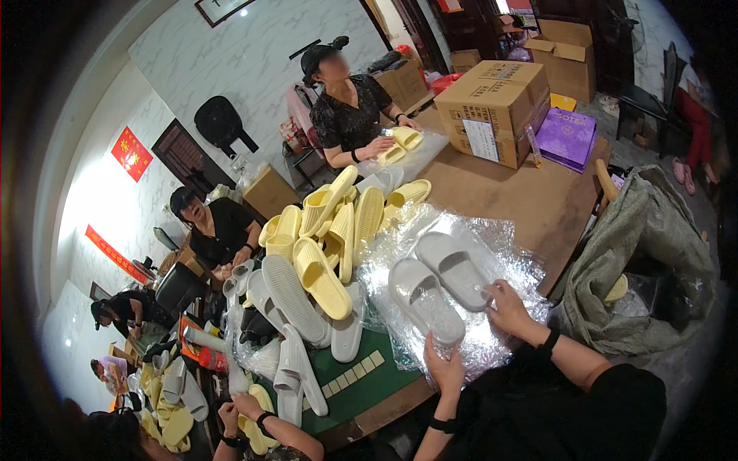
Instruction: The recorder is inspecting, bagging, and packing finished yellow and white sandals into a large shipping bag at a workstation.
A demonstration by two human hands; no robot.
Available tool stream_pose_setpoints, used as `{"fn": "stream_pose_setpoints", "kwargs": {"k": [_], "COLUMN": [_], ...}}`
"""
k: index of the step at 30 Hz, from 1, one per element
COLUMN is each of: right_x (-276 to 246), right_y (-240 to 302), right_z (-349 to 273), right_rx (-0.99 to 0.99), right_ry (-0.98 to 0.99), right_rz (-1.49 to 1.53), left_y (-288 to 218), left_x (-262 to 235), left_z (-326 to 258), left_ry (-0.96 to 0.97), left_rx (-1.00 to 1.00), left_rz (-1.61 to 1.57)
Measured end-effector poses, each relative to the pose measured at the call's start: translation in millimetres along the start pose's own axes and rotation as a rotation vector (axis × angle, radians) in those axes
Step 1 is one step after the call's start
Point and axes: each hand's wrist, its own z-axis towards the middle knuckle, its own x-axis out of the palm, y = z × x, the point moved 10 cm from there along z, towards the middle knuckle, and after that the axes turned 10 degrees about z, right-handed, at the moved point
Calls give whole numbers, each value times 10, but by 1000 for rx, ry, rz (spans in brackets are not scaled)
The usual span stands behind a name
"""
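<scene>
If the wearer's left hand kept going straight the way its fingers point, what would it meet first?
The left hand already touches the near end of the nearer grey slipper; going on up-left it would press along that slipper on the clear plastic bags. Beyond lies the yellow slipper pile, though depth is unclear.

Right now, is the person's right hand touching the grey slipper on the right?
Touching. The head view shows the right hand with its fingertips on the heel end of the right grey slipper, no gap between them, over the clear plastic bags.
</scene>
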Motion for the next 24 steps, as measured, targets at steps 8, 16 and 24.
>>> {"fn": "stream_pose_setpoints", "kwargs": {"k": [8,16,24], "right_x": [426,619,484], "right_y": [383,386,552], "right_z": [-160,-180,-271], "right_rx": [-123,-208,-171], "right_ry": [399,505,445], "right_rz": [181,141,64], "left_y": [-144,-25,-11], "left_x": [-48,62,133], "left_z": [-43,11,-80], "left_ry": [37,88,174], "left_rx": [-85,-35,-300], "left_rz": [-22,-1,-369]}}
